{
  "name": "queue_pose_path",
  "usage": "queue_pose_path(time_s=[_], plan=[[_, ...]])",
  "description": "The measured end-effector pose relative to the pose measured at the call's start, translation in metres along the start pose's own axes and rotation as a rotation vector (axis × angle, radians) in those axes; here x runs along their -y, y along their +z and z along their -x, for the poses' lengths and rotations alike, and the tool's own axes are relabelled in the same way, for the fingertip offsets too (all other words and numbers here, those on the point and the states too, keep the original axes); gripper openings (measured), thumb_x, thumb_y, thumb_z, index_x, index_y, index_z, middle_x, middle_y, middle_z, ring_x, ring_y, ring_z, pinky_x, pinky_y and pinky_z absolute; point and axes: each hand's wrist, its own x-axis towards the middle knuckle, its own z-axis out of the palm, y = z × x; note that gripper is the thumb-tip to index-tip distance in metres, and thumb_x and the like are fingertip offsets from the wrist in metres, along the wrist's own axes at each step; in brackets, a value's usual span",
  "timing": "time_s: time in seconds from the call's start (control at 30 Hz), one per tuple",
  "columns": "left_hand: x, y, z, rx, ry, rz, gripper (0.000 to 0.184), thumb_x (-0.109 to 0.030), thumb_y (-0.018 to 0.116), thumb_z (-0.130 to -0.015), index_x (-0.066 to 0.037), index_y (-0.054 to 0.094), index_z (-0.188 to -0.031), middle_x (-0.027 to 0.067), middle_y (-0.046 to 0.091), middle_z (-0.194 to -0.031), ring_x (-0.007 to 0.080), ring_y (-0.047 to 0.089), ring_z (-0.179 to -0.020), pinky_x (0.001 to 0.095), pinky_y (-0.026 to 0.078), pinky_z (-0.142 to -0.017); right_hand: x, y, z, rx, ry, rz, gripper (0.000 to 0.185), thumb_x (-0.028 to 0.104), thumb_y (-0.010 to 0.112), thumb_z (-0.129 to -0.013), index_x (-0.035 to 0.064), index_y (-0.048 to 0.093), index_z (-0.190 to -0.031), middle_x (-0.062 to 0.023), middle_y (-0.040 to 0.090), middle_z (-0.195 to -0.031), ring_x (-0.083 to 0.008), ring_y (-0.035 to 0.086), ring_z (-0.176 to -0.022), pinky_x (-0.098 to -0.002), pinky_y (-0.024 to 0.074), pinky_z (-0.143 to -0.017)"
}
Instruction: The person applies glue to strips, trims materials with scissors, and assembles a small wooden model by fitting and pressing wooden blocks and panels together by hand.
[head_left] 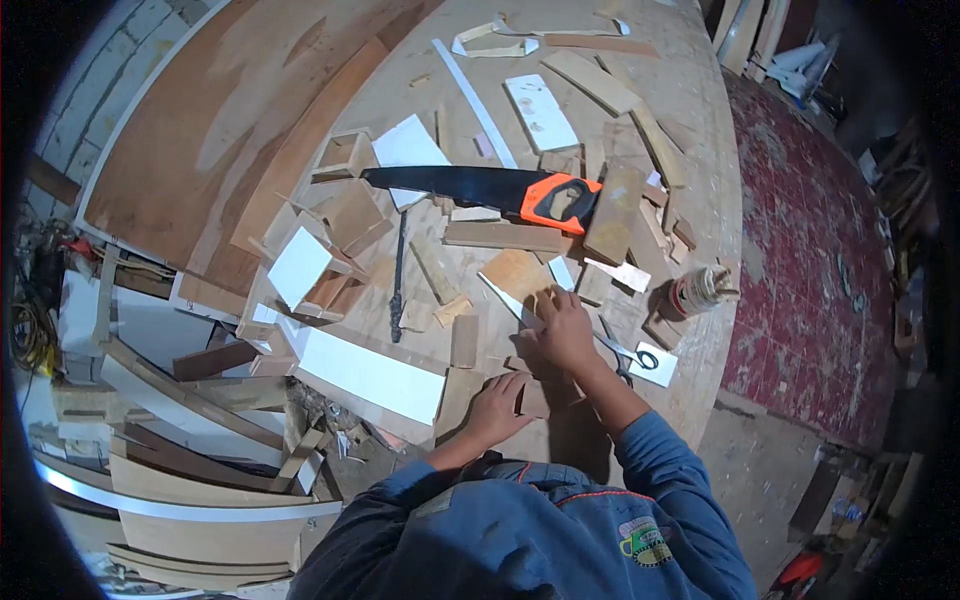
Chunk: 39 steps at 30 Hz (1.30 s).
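Note:
My left hand (497, 410) rests near the front edge of the table, its fingers against a small brown wood block (534, 399). Further forward and to the right, my right hand (562, 330) reaches over the lower corner of a tan and white board piece (517, 280); its fingertips are too small to show whether they grip it. Scissors (630, 352) lie just right of my right wrist, partly over a white piece (654, 364). A narrow wood block (464, 341) lies ahead of my left hand.
A handsaw with an orange handle (535, 197) lies across wood scraps. A jar (695, 292) stands at the right. Small box-like wooden pieces (318, 270) and a long white strip (370, 375) are at the left. A large brown panel (215, 130) lies beyond.

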Motion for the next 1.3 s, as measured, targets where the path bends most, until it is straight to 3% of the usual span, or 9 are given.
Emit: queue_pose_path(time_s=[0.2, 0.4, 0.5, 0.6, 0.8, 1.0, 1.07, 1.1, 1.3], plan=[[0.002, -0.005, -0.001, 0.045, 0.010, -0.010, 0.071, -0.025, 0.079, -0.063, -0.006, 0.045, -0.122, 0.0137, 0.051, -0.122, 0.0324, 0.049, -0.114, 0.0399, 0.042, -0.096, 0.005, 0.015, -0.026, 0.184, 0.056, 0.178, 0.071, 0.036, 0.076, -0.063, 0.0063, 0.050, -0.122, -0.0232, 0.043, -0.130, -0.0395, 0.048, -0.112, -0.0454, 0.0440, -0.087], [0.010, -0.001, -0.002, 0.025, 0.028, -0.042, 0.070, -0.028, 0.077, -0.065, -0.006, 0.046, -0.123, 0.0139, 0.052, -0.122, 0.0322, 0.050, -0.113, 0.0399, 0.043, -0.095, 0.001, 0.003, -0.008, 0.160, -0.239, 0.057, 0.047, 0.027, 0.068, -0.072, 0.0068, 0.058, -0.112, -0.0224, 0.051, -0.118, -0.0381, 0.051, -0.107, -0.0460, 0.0470, -0.084], [0.007, -0.004, -0.002, 0.042, 0.022, -0.004, 0.069, -0.027, 0.077, -0.065, -0.006, 0.046, -0.123, 0.0130, 0.052, -0.121, 0.0317, 0.051, -0.112, 0.0397, 0.043, -0.094, -0.041, 0.012, -0.034, -0.075, 0.060, 0.102, 0.037, 0.021, 0.069, -0.074, 0.0027, 0.061, -0.105, -0.0183, 0.059, -0.103, -0.0345, 0.058, -0.093, -0.0417, 0.0506, -0.077], [0.008, -0.005, -0.003, 0.037, 0.021, -0.010, 0.069, -0.026, 0.077, -0.065, -0.007, 0.047, -0.123, 0.0120, 0.053, -0.120, 0.0309, 0.051, -0.111, 0.0394, 0.043, -0.094, -0.041, 0.000, -0.063, 0.059, 0.250, 0.206, 0.027, 0.021, 0.069, -0.073, 0.0018, 0.064, -0.092, -0.0176, 0.060, -0.099, -0.0347, 0.060, -0.089, -0.0424, 0.0511, -0.073], [0.012, 0.000, -0.002, 0.013, 0.059, -0.018, 0.071, -0.028, 0.076, -0.065, -0.007, 0.046, -0.125, 0.0115, 0.053, -0.121, 0.0296, 0.050, -0.113, 0.0399, 0.041, -0.096, -0.053, 0.013, -0.085, -0.022, 0.323, 0.233, 0.022, 0.015, 0.072, -0.062, 0.0016, 0.064, -0.076, -0.0187, 0.063, -0.080, -0.0348, 0.063, -0.076, -0.0416, 0.0515, -0.069], [0.009, -0.004, -0.004, 0.046, 0.039, 0.008, 0.069, -0.030, 0.076, -0.066, -0.007, 0.046, -0.124, 0.0117, 0.052, -0.121, 0.0303, 0.050, -0.114, 0.0403, 0.041, -0.096, -0.071, -0.006, -0.076, 0.299, 0.502, -0.248, 0.025, 0.017, 0.078, -0.063, 0.0016, 0.063, -0.076, -0.0115, 0.064, -0.074, -0.0229, 0.064, -0.066, -0.0328, 0.0517, -0.061], [0.007, -0.004, -0.005, 0.058, 0.031, 0.017, 0.068, -0.030, 0.076, -0.066, -0.007, 0.047, -0.123, 0.0118, 0.052, -0.121, 0.0306, 0.050, -0.113, 0.0404, 0.041, -0.095, -0.083, -0.002, -0.066, 0.381, 0.772, -1.046, 0.023, 0.019, 0.080, -0.067, 0.0047, 0.066, -0.078, -0.0051, 0.063, -0.067, -0.0146, 0.061, -0.058, -0.0277, 0.0483, -0.053], [0.007, -0.004, -0.004, 0.045, 0.025, 0.014, 0.069, -0.029, 0.078, -0.064, -0.007, 0.047, -0.122, 0.0117, 0.053, -0.121, 0.0307, 0.050, -0.113, 0.0403, 0.042, -0.095, -0.065, -0.025, -0.060, 0.388, 0.781, -1.085, 0.013, 0.015, 0.076, -0.075, 0.0079, 0.065, -0.078, 0.0008, 0.060, -0.064, -0.0065, 0.056, -0.055, -0.0204, 0.0428, -0.049], [0.005, -0.004, -0.004, 0.037, 0.041, -0.009, 0.068, -0.030, 0.077, -0.065, -0.006, 0.047, -0.122, 0.0128, 0.053, -0.119, 0.0310, 0.051, -0.111, 0.0404, 0.042, -0.094, -0.070, -0.035, -0.023, 0.430, 0.759, -1.077, 0.011, 0.011, 0.074, -0.075, 0.0067, 0.065, -0.080, -0.0002, 0.061, -0.069, -0.0062, 0.057, -0.059, -0.0198, 0.0422, -0.051]])
